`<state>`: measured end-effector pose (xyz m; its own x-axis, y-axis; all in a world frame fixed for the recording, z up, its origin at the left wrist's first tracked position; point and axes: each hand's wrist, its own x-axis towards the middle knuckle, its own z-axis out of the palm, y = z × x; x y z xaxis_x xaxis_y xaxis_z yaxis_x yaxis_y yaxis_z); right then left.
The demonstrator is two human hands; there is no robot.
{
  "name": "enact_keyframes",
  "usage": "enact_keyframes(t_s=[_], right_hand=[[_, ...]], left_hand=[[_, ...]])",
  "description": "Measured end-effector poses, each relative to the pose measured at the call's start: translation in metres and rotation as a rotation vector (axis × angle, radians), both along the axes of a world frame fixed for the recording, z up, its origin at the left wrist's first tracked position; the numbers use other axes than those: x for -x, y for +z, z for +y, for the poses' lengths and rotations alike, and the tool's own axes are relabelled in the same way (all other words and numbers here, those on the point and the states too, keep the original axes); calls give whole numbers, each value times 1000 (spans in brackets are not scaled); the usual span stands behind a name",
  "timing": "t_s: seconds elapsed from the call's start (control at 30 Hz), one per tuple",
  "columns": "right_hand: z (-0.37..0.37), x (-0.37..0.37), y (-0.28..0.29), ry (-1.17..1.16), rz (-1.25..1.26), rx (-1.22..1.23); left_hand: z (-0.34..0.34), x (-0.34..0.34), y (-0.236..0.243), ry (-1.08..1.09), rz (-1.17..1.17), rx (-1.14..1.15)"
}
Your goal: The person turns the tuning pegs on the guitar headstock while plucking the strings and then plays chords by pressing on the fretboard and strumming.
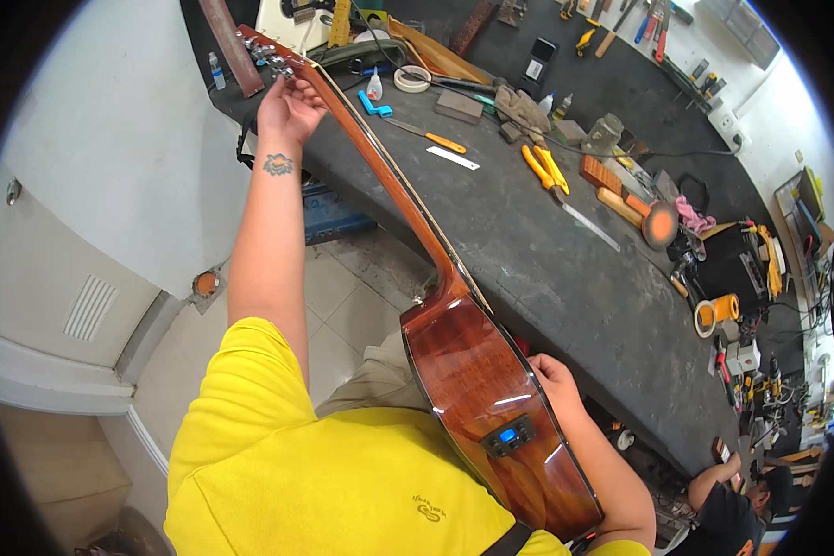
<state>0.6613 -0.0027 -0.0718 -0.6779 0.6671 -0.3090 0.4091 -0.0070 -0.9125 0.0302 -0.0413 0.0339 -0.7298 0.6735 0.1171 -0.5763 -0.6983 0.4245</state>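
A glossy brown acoustic guitar [463,371] rests on its side against my body, its neck slanting up to the far left. At the headstock, my left hand [293,107] is closed, with its fingers pinched on one of the chrome tuning pegs [278,67]. A black control panel with a lit blue screen [510,435] is set into the guitar's side. My right forearm reaches over the body, and my right hand [555,378] is closed at the front of the guitar. Its fingertips and the strings there are hidden behind the body's edge.
A dark workbench [556,278] runs along the guitar's front. On it lie a blue string winder [374,105], an orange-handled knife [443,140], yellow-handled pliers [545,171] and a masking tape roll [412,79]. Another person [737,505] is at the lower right.
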Motion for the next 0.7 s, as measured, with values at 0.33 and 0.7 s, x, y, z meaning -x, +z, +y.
enact_keyframes(t_s=[0.33, 0.7], right_hand=[[5, 15, 13, 54, -121, -137], [-1, 10, 11, 22, -100, -119]], left_hand=[[-5, 72, 0, -217, 59, -11], [0, 55, 5, -26, 142, 129]])
